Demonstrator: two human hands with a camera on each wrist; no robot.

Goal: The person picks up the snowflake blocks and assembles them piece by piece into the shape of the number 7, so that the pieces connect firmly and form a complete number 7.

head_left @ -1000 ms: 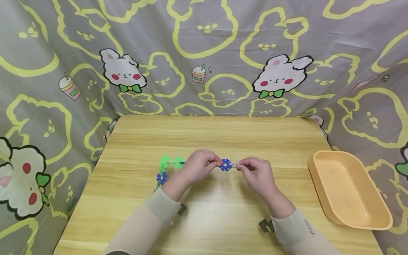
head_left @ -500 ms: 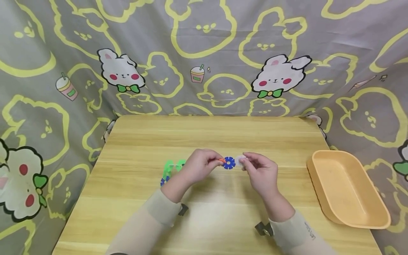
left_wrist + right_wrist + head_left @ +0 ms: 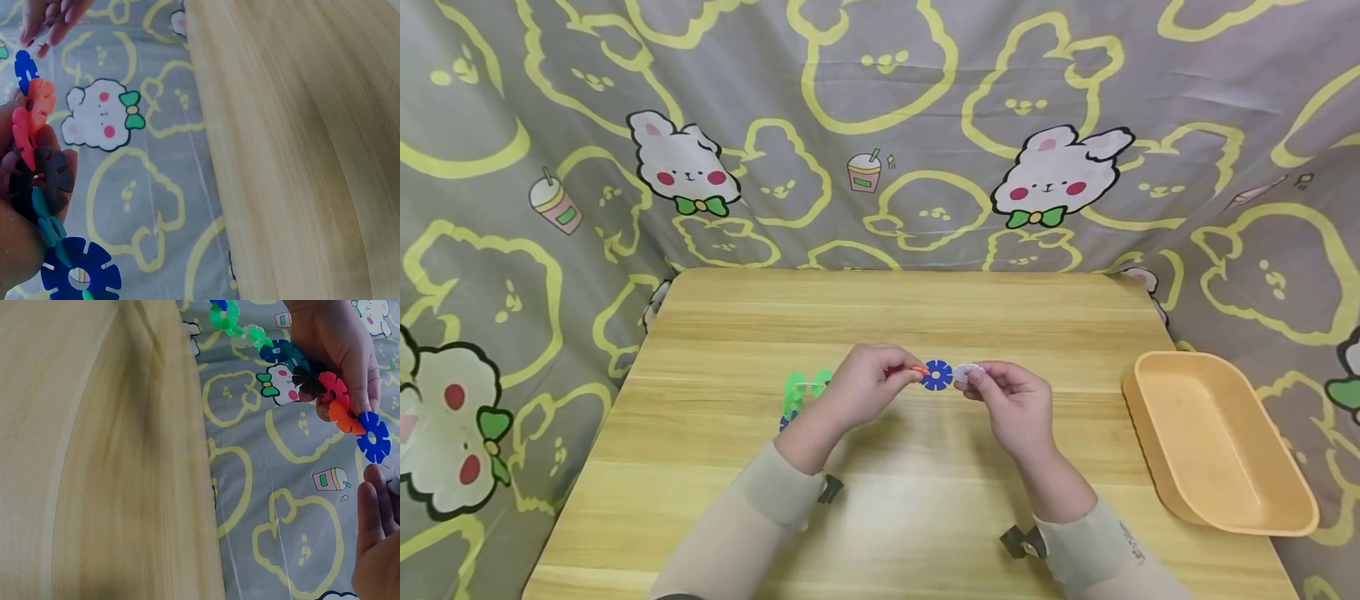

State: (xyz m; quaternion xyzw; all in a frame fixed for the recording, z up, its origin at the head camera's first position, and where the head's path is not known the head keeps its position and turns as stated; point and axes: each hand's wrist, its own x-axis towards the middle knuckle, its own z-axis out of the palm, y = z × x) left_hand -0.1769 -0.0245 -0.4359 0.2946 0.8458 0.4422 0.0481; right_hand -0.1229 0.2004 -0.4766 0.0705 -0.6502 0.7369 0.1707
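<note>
A chain of notched plastic snowflake discs hangs between and behind my hands. In the head view, my left hand (image 3: 872,387) pinches the orange disc (image 3: 919,369) near the chain's right end. A blue disc (image 3: 937,375) sits just beyond it. Thumb and fingers of my right hand (image 3: 1015,408) pinch a whitish clear disc (image 3: 967,374) at the blue one's edge; whether their slots interlock I cannot tell. The left wrist view shows a red disc (image 3: 25,134), a dark disc (image 3: 42,181) and another blue disc (image 3: 81,272) further along. Green discs (image 3: 794,392) trail left of the left wrist.
An orange plastic bin (image 3: 1232,450) stands on the right side of the wooden table (image 3: 917,308). Patterned grey curtains (image 3: 925,150) enclose the table's back and sides. Dark straps show at both wrists.
The clear disc has turned from nearly edge-on to show its face, and the right hand has shifted slightly right. Both hands have risen a little. The green discs have drawn closer to the left arm.
</note>
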